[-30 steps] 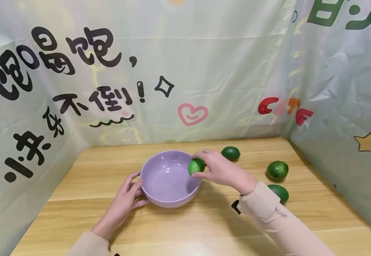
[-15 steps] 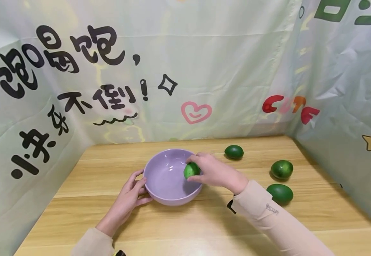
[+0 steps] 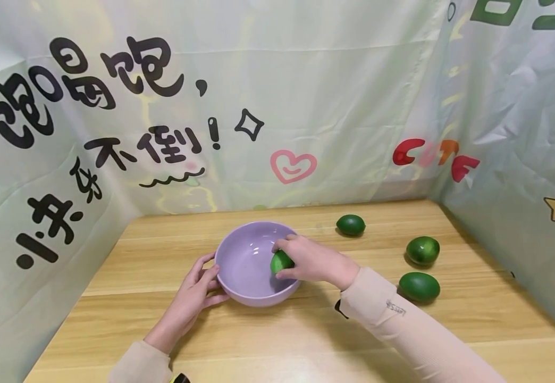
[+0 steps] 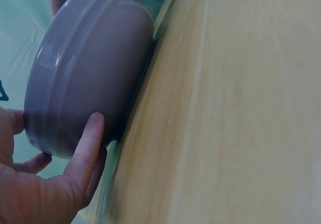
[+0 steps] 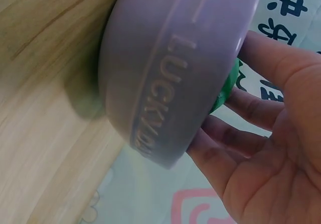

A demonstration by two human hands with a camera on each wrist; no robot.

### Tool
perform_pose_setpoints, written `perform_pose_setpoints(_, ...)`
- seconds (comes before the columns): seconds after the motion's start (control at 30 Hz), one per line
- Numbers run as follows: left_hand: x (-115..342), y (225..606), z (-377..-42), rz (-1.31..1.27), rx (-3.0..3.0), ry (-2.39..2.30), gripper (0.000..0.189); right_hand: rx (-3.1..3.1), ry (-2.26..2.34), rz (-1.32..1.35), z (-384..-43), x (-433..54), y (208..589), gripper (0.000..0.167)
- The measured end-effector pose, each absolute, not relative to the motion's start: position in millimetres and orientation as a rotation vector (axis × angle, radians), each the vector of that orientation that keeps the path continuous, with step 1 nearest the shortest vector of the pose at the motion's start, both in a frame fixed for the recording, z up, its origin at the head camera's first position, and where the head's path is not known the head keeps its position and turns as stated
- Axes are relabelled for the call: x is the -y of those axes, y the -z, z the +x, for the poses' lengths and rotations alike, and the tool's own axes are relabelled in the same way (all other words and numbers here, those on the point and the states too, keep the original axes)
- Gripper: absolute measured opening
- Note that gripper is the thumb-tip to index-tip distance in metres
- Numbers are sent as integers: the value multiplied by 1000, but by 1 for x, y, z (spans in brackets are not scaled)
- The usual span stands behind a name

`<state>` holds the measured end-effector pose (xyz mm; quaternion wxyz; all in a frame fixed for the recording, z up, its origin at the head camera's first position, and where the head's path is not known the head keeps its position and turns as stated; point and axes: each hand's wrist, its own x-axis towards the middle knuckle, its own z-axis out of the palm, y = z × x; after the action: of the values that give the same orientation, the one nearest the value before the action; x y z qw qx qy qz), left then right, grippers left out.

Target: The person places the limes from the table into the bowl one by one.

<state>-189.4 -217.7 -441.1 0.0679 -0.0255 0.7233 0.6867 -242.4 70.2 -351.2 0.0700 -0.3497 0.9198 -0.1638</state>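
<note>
A lavender bowl (image 3: 251,274) stands upright on the wooden table. My left hand (image 3: 196,287) grips its left side, with the thumb at the rim and the fingers against the outer wall, as the left wrist view also shows. A green lime (image 3: 281,262) is in my right hand (image 3: 313,260), pinched between thumb and fingers. It hangs inside the bowl, by the right wall. In the right wrist view the bowl's wall, with raised lettering, hides most of the lime (image 5: 225,91).
To the right lie more limes: one at the back (image 3: 351,225), a lighter-patched one (image 3: 422,251) farther right, and one (image 3: 419,287) nearer, beyond the right sleeve. Printed cloth walls (image 3: 344,106) close off the table's back and sides.
My right hand has moved left and lower with the lime, from over the right rim into the bowl. My left hand keeps its hold on the bowl.
</note>
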Motion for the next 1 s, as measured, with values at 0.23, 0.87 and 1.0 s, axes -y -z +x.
perform_pose_setpoints(0.23, 218, 440, -189, -85, -2170, -2076, 49, -2758, 428, -1068, -245, -67, 355, 46)
perform_pose_setpoints(0.87, 219, 441, -188, -82, -2174, -2067, 49, -2734, 314, -1045, -245, -59, 358, 44)
perform_pose_setpoints(1.0, 219, 441, -188, -86, -2175, -2067, 49, -2729, 290, -1056, -247, -57, 359, 44)
